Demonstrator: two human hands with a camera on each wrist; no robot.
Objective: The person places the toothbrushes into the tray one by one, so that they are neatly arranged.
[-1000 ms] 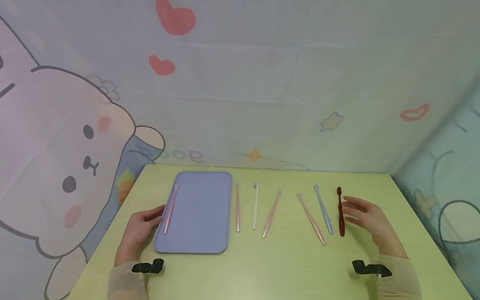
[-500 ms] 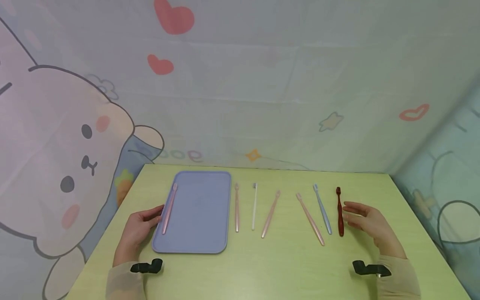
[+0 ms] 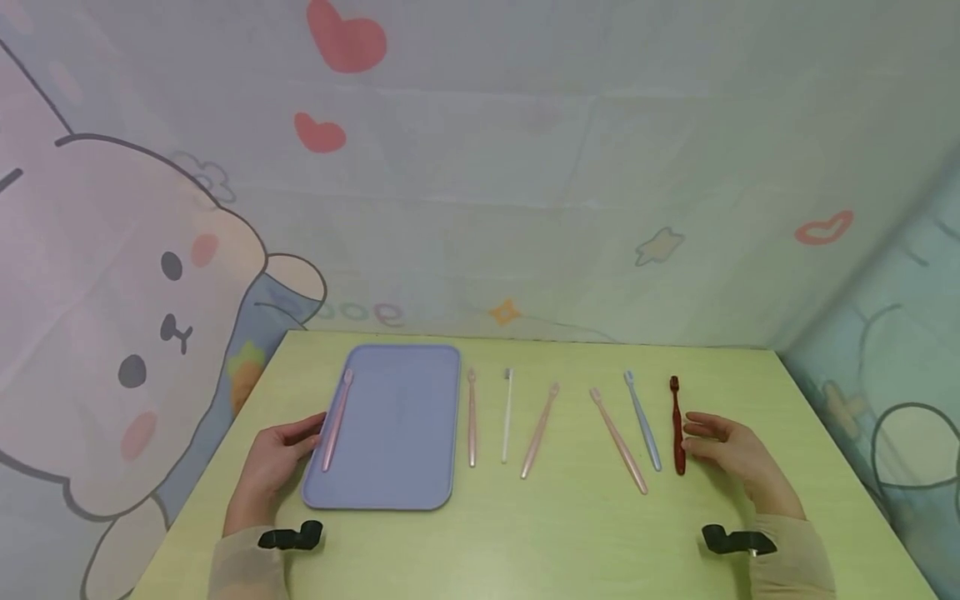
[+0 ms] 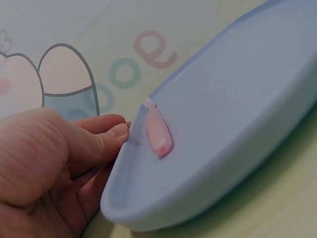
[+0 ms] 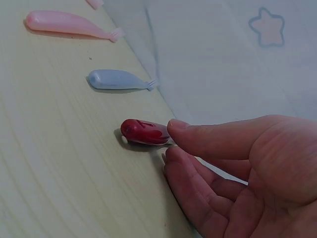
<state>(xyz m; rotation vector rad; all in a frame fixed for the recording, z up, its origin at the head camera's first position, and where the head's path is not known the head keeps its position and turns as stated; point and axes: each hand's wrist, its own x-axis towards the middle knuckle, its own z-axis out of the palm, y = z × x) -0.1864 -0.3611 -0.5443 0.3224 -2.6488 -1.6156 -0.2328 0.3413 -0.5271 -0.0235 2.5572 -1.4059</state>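
Note:
My left hand [image 3: 274, 462] is at the left edge of the blue-purple tray [image 3: 397, 433], holding its rim between thumb and curled fingers in the left wrist view. A pink toothbrush [image 3: 337, 421] lies in the tray along that side. My right hand [image 3: 738, 458] is just right of a dark red toothbrush [image 3: 678, 433]. In the right wrist view its thumb reaches the red handle [image 5: 143, 132], with the fingers bent below and a gap between thumb and fingertips. The red toothbrush lies on the table, its head hidden behind the thumb in that view.
Between tray and right hand, several toothbrushes lie in a row on the yellow-green table [image 3: 525, 542]: a pink one [image 3: 472, 421], a white one [image 3: 507, 417], another pink one [image 3: 540, 431], a third pink one [image 3: 618, 442] and a blue one [image 3: 643, 421]. A printed cloth [image 3: 480, 167] hangs behind.
My right hand's fingers have drawn closer together and come down beside the red toothbrush, the thumb nearing its handle. The left hand stays at the tray.

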